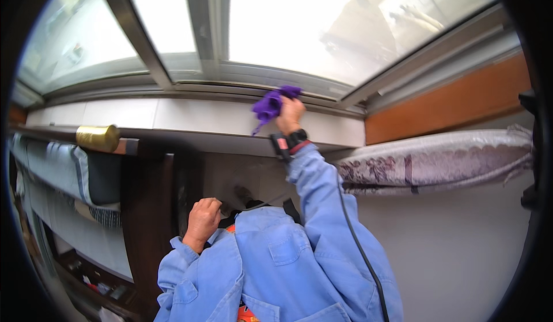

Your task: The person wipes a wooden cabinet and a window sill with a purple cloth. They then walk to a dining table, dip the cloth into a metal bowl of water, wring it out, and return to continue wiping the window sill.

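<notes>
A bunched purple cloth (273, 105) is held in my right hand (291, 113), at the lower track of a sliding window (242, 89). Part of the cloth hangs over the white tiled windowsill (190, 116). A dark band and a small device circle my right wrist. My left hand (204, 220) is in front of my body at the lower left, its fingers curled, near the edge of my blue jacket (276, 253). Whether anything is inside its fingers cannot be seen.
A gold cylindrical tin (97, 138) rests on dark wooden furniture (144, 218) at the left. A patterned curtain (380, 166) is gathered at the right, below an orange-brown wooden panel (445, 97). A black cable (360, 244) runs along my right sleeve.
</notes>
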`<state>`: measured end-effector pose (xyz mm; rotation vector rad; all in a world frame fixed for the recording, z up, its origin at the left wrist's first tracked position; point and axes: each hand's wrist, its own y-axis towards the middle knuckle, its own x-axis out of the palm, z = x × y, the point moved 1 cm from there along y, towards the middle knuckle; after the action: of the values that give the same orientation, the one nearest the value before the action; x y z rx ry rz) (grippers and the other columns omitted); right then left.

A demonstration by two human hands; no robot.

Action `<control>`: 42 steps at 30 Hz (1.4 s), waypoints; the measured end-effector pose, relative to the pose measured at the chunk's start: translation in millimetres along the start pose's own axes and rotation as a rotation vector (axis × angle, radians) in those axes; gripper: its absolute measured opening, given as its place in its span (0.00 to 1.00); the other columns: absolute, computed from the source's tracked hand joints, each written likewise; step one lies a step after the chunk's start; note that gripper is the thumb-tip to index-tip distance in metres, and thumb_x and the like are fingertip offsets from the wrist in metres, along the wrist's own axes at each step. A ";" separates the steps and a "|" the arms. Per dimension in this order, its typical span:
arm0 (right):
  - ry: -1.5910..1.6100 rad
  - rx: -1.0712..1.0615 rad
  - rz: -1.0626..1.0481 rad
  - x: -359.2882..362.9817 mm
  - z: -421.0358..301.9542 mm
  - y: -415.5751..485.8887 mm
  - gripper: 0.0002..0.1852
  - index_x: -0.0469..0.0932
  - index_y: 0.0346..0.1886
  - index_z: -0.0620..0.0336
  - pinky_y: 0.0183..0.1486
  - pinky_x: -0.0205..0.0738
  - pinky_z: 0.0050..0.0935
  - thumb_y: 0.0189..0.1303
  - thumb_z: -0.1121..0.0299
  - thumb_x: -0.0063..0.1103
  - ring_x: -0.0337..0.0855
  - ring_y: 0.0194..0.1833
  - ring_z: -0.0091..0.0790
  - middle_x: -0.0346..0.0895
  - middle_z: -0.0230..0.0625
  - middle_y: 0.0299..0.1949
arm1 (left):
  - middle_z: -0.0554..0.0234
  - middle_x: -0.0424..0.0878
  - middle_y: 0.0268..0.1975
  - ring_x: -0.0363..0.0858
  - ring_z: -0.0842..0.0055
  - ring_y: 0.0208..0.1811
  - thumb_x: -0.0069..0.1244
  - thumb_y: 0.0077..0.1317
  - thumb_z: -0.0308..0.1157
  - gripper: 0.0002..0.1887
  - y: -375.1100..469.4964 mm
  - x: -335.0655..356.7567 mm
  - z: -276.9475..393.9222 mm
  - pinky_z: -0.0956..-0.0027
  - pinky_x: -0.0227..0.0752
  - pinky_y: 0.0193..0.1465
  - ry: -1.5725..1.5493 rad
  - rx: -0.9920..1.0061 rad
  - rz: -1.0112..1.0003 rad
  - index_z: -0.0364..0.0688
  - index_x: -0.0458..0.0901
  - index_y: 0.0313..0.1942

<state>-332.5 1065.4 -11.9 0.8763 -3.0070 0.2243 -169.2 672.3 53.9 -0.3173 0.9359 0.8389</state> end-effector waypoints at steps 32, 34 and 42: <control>-0.143 0.898 -2.232 124.4 -6.7 -420.5 0.19 0.77 0.63 0.66 0.57 0.81 0.28 0.69 0.76 0.57 0.86 0.48 0.26 0.85 0.34 0.51 | 0.55 0.86 0.56 0.82 0.64 0.62 0.55 0.75 0.42 0.21 -235.5 0.5 86.4 0.60 0.75 0.65 -0.550 -1.129 1.026 0.38 0.80 0.60; -0.172 1.096 -2.350 105.7 -8.7 -468.1 0.22 0.75 0.67 0.67 0.61 0.81 0.31 0.70 0.75 0.58 0.86 0.52 0.30 0.84 0.37 0.56 | 0.52 0.84 0.60 0.81 0.73 0.63 0.53 0.77 0.55 0.34 -252.9 -9.3 97.8 0.67 0.76 0.64 -0.815 -1.056 1.286 0.34 0.74 0.67; -0.387 1.216 -2.626 60.7 -20.5 -595.4 0.33 0.71 0.71 0.68 0.65 0.77 0.34 0.79 0.46 0.51 0.83 0.59 0.34 0.82 0.41 0.61 | 0.59 0.84 0.57 0.81 0.74 0.59 0.60 0.69 0.26 0.25 -329.4 -17.4 119.8 0.66 0.74 0.67 -0.847 -0.948 1.887 0.32 0.74 0.65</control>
<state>-66.2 539.2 92.0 -2.5364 -0.4889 -1.0380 142.4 518.3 102.5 0.2802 -0.3569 2.8414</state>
